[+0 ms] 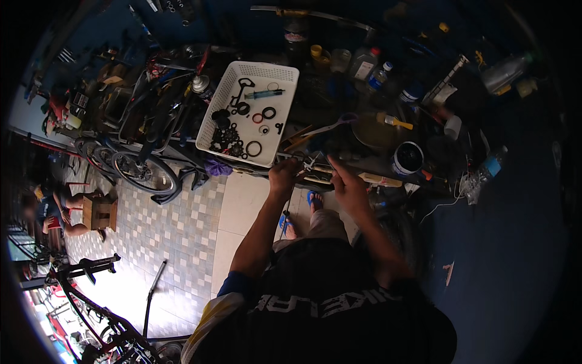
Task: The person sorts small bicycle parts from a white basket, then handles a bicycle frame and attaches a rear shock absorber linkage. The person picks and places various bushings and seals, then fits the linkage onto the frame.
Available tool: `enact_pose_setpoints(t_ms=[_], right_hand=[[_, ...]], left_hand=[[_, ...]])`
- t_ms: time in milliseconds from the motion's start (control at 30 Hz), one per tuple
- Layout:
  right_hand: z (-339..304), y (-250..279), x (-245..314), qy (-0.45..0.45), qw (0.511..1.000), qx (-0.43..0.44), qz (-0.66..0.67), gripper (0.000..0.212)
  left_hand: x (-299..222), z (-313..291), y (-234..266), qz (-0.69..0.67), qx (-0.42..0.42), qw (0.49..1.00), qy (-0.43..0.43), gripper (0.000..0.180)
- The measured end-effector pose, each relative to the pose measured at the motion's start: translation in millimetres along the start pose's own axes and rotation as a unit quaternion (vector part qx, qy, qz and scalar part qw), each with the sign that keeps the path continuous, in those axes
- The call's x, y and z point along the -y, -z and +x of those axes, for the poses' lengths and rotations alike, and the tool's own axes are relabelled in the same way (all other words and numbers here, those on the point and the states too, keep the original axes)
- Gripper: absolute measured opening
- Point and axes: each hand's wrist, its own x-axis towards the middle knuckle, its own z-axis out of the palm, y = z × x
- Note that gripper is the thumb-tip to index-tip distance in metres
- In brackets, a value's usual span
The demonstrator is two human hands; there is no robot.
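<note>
My left hand (284, 177) is closed at the bench's near edge, just below the white basket. Its fingers pinch a small part that I cannot make out in the dim light. A small shiny metal piece (310, 162) shows between my two hands. Below the left hand a thin dark rod (285, 213) runs down toward my feet; whether the hand holds it is unclear. My right hand (350, 188) is close by on the right, its index finger stretched up and away from the thumb. Nothing shows in it, though its other fingers are partly hidden.
The white basket (208, 125) holds rings, a syringe and small black parts. Scissors (330, 126), a yellow-handled brush (394, 121), a white tub (397, 167) and bottles (365, 63) crowd the bench. Bicycles (145, 173) stand left; a person (51, 209) sits beyond near a cardboard box (100, 212).
</note>
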Motion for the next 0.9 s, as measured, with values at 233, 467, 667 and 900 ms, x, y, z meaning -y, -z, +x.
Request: enact_pose_setpoints(t_ms=[233, 467, 667, 900], right_hand=[[-6, -31, -25, 0.06, 0.997, -0.052, -0.018, 0.043], [0, -47, -46, 0.082, 0.991, -0.044, -0.096, 0.054], [1, -49, -54, 0.09, 0.982, -0.032, -0.166, 0.058], [11, -22, 1, 0.157, 0.978, -0.121, -0.072, 0.057]], left_hand=[[25, 15, 16, 0.007, 0.047, 0.997, -0.059, 0.036], [15, 16, 11, -0.062, -0.005, 0.998, 0.03, 0.035], [16, 15, 8, -0.042, -0.012, 0.999, 0.026, 0.037], [12, 14, 10, -0.044, -0.013, 0.999, 0.019, 0.035]])
